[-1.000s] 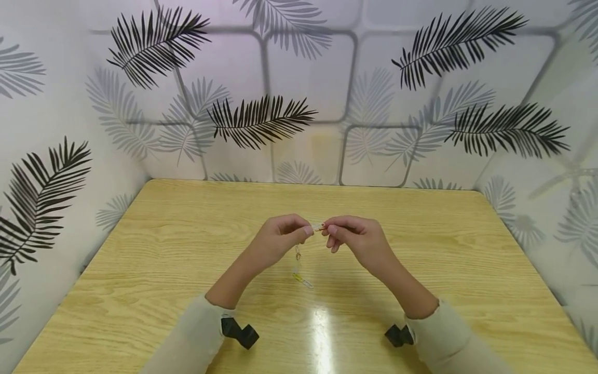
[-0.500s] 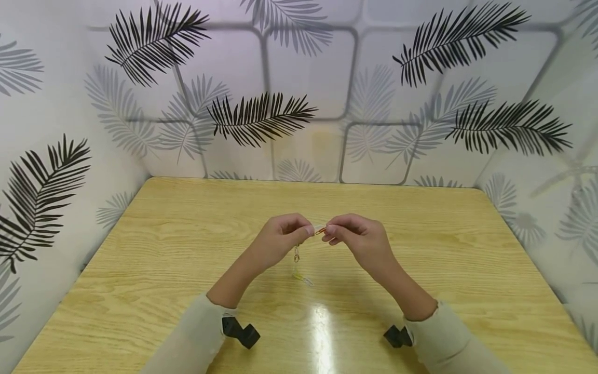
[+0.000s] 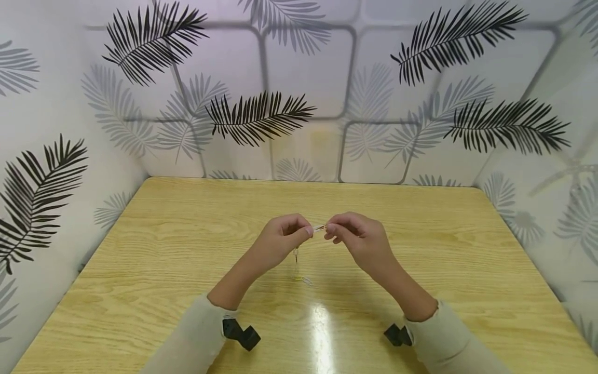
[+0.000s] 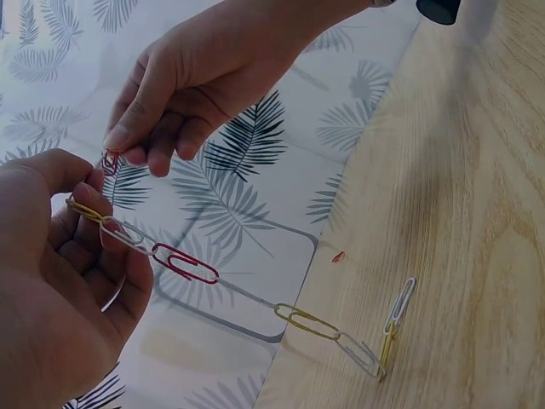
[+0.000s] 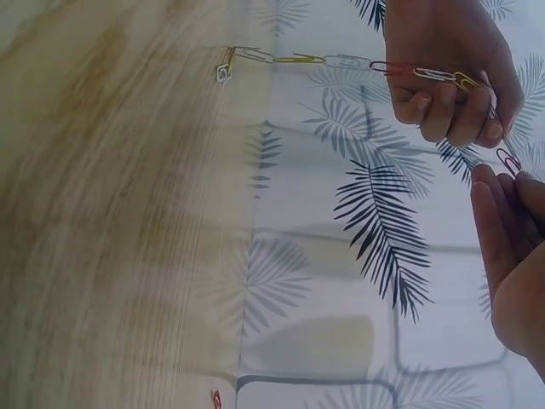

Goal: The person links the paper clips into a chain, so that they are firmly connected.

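Note:
My left hand (image 3: 285, 234) pinches a white paper clip (image 3: 318, 228) at the upper end of a paper clip chain. Close to its right, my right hand (image 3: 357, 236) pinches a red paper clip (image 4: 111, 162) between thumb and fingertips. The red clip overlaps the white clip's end in the head view. From the left hand hangs the chain, with a yellow clip (image 4: 85, 210) at the fingers, then a white clip (image 4: 128, 232), a red clip (image 4: 185, 264), a yellow clip (image 4: 306, 321) and a white clip (image 4: 359, 351) lower down. Fingers hide part of the chain.
A wood-grain table (image 3: 187, 218) lies under both hands. Leaf-patterned walls (image 3: 303, 72) enclose its back and sides. The chain's lower end, with a white clip (image 4: 400, 305), hangs close over the tabletop. A small red shape (image 4: 338, 256) shows on the table in the left wrist view.
My right hand has turned the red clip slightly, so it lies more in line with the white clip. The left hand stays almost still, and the hanging chain has swung a little.

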`<state>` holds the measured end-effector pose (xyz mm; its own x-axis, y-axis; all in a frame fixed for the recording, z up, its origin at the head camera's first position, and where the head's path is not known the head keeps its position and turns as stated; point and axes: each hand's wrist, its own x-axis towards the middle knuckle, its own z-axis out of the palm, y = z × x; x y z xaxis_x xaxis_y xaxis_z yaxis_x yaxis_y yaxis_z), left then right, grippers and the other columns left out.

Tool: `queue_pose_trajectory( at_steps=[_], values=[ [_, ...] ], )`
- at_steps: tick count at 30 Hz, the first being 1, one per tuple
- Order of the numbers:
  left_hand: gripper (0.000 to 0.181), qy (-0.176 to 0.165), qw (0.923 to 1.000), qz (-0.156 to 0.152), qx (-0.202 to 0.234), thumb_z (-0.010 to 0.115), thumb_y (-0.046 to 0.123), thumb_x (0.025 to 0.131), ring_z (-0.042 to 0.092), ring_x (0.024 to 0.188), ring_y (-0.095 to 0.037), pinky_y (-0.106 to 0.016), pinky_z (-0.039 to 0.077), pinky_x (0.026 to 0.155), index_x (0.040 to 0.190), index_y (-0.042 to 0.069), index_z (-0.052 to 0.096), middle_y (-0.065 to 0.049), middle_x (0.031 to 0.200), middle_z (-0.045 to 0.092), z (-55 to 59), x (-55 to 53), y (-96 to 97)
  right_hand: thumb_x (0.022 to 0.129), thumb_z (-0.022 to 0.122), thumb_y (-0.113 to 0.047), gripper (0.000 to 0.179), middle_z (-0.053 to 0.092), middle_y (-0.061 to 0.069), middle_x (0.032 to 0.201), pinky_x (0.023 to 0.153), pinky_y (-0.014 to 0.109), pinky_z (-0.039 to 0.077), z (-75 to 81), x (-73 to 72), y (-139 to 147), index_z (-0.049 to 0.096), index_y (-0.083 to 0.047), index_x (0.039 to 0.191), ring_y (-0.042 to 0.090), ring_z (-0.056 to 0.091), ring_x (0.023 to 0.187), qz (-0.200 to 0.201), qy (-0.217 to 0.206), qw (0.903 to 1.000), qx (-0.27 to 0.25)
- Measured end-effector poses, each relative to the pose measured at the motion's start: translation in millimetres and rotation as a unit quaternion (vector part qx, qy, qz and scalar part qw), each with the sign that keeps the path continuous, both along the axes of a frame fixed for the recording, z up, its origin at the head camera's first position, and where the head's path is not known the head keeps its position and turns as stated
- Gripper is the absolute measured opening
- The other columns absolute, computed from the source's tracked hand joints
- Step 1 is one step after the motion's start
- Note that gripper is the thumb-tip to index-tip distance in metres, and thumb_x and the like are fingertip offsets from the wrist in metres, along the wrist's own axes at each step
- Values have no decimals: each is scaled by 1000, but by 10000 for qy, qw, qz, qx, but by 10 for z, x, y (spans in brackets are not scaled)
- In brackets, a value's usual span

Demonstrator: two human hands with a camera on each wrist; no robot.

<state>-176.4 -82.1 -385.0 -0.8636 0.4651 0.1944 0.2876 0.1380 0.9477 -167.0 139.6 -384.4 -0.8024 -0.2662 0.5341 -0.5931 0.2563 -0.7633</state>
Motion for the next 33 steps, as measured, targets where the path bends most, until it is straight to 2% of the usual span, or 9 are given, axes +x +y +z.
queue_pose_trajectory(
  at_steps=[7, 13, 15, 20, 22, 27, 30, 33],
  values=[
    [16, -35, 9999, 22, 102, 56, 18, 103, 44, 68, -18, -30, 39, 62, 97, 6, 65, -4, 78, 50, 3, -1, 0, 96, 66, -4, 6, 74, 8, 83, 70, 25, 58, 53, 14, 45, 72, -1, 98, 6, 70, 76, -252, 64, 9997, 5],
    [18, -87, 9996, -265, 60, 55, 19, 104, 56, 80, -25, -34, 50, 76, 100, 4, 65, -5, 85, 59, 20, 10, 11, 97, 66, -8, 7, 73, 7, 83, 71, 26, 58, 125, 48, 66, 71, -3, 100, 9, 70, 76, -235, -133, 9996, -109],
    [18, -85, 9993, -353, 71, 55, 19, 104, 59, 85, -28, -35, 51, 81, 104, 4, 65, -5, 88, 61, 29, 16, 14, 97, 66, -9, 7, 73, 7, 83, 70, 27, 58, 138, 57, 65, 71, -4, 100, 10, 70, 76, -215, -181, 9995, -110],
    [21, -104, 9989, -427, 147, 55, 18, 104, 61, 88, -26, -41, 51, 86, 113, 3, 66, -6, 91, 62, 45, 17, 11, 97, 66, -7, 6, 72, 7, 83, 70, 26, 57, 156, 77, 47, 71, -5, 100, 13, 69, 76, -123, -177, 9997, -71],
    [22, -85, 9990, -410, 161, 57, 19, 103, 61, 89, -26, -42, 51, 86, 115, 3, 66, -5, 92, 63, 47, 6, 11, 96, 66, -5, 6, 72, 7, 84, 70, 26, 57, 166, 78, 33, 71, -4, 100, 13, 69, 76, -77, -96, 9999, -43],
    [20, 1, 9996, -257, 143, 60, 24, 101, 60, 90, -37, -39, 51, 80, 112, 10, 68, -5, 92, 63, 65, -24, -6, 96, 67, -4, 6, 72, 7, 86, 69, 29, 58, 200, 73, 4, 71, -3, 101, 14, 70, 77, 28, -10, 10000, 40],
    [17, 89, 9998, -155, 45, 61, 27, 101, 60, 89, -36, -38, 51, 78, 110, 15, 70, -5, 91, 63, 96, -32, -13, 95, 68, -3, 8, 72, 5, 88, 70, 30, 59, 221, 57, 15, 71, -4, 102, 16, 71, 78, 58, -11, 9999, 84],
    [16, 169, 9996, -171, 116, 62, 26, 101, 61, 88, -33, -44, 52, 80, 109, 15, 70, -5, 91, 63, 172, -2, 30, 96, 66, -3, 9, 71, 5, 87, 72, 28, 58, 267, 38, 55, 71, -5, 103, 16, 70, 79, 112, -43, 9999, 17]
  ],
)
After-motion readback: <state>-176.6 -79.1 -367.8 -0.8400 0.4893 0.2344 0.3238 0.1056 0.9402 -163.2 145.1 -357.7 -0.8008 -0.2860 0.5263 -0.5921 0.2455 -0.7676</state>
